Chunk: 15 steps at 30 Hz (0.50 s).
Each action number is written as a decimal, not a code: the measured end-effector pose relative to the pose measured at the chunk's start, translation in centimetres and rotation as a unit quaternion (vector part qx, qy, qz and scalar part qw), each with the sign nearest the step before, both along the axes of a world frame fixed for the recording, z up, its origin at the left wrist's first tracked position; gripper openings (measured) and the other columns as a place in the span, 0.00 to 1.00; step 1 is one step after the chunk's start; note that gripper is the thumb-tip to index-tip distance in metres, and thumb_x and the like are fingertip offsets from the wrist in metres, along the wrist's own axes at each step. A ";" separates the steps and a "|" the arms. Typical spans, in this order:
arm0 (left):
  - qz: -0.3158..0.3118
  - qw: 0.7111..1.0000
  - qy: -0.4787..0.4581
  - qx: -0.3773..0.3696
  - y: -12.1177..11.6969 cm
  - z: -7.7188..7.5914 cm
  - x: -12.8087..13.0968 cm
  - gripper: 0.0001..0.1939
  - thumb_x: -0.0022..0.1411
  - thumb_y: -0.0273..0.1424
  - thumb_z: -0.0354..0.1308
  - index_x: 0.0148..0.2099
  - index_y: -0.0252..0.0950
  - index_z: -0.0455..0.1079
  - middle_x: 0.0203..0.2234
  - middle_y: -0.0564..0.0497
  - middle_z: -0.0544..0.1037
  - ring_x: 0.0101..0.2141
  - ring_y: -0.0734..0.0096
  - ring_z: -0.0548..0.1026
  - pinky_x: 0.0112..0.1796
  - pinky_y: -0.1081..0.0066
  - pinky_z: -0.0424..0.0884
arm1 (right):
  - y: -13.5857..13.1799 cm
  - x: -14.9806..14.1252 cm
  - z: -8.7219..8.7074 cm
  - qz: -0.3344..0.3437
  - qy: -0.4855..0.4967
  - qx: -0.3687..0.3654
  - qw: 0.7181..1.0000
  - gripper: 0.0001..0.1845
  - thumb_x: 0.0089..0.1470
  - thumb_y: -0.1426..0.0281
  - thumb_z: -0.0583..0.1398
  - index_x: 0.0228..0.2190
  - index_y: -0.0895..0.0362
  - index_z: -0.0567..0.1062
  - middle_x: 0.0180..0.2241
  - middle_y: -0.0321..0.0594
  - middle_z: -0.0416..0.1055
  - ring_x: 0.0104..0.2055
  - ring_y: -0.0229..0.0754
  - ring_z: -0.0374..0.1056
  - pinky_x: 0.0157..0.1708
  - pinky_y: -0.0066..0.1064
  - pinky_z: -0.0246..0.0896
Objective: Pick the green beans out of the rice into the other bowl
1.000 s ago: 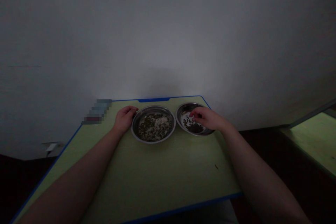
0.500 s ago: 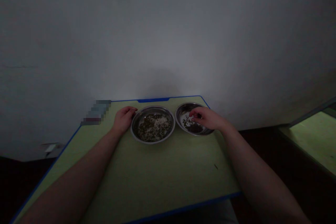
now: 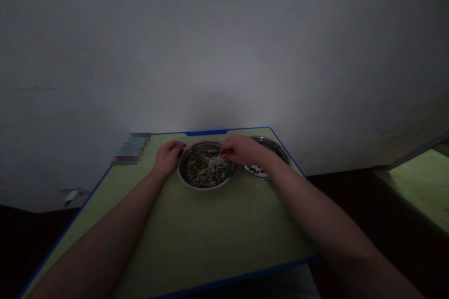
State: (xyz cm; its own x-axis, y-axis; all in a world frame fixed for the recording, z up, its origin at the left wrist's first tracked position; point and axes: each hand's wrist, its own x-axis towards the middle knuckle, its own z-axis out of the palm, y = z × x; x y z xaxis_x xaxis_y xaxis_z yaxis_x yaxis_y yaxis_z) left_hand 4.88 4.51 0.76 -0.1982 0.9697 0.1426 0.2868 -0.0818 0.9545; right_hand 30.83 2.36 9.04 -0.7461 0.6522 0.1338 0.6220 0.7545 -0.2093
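A round metal bowl [image 3: 206,188] on the table holds a mix of white grains [image 3: 216,164] and small green beans [image 3: 196,168]. At its left rim is my left hand [image 3: 167,156], its fingers curled and closed against the edge. My right hand [image 3: 238,148] hangs over the bowl's right rim, fingertips pinched together just above the grains. Whatever they pinch is too small to make out. A second metal bowl [image 3: 286,154] stands to the right, partly covered by my right hand and forearm. Some green beans [image 3: 254,168] show on its bottom.
The pale green table [image 3: 196,233] has a blue edge and stands against a grey wall [image 3: 224,56]. A blurred flat object [image 3: 131,148] lies at its far left corner. Another pale green surface [image 3: 421,182] is off to the right.
My right hand has moved left, from inside the right bowl to above the right side of the left bowl. My left hand stays at the left bowl's rim.
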 end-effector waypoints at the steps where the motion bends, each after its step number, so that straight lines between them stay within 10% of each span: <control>1: -0.003 1.000 -0.003 0.001 0.0 0.0 0.0 0.14 0.48 0.41 0.54 0.29 0.35 0.72 0.16 0.54 0.71 0.19 0.73 0.67 0.23 0.73 0.63 | 0.3 -1.2 0.0 0.006 -0.020 0.011 1.000 0.11 0.52 0.69 0.56 0.36 0.56 0.77 0.35 0.42 0.73 0.37 0.40 0.65 0.35 0.29 0.53; 15: -0.008 1.000 -0.009 0.009 0.3 -0.3 0.0 0.13 0.47 0.39 0.54 0.29 0.35 0.72 0.17 0.55 0.70 0.20 0.74 0.67 0.23 0.74 0.63 | 3.4 -8.9 -2.6 0.053 -0.168 0.024 0.984 0.15 0.48 0.73 0.56 0.38 0.51 0.77 0.38 0.42 0.75 0.38 0.46 0.69 0.34 0.32 0.59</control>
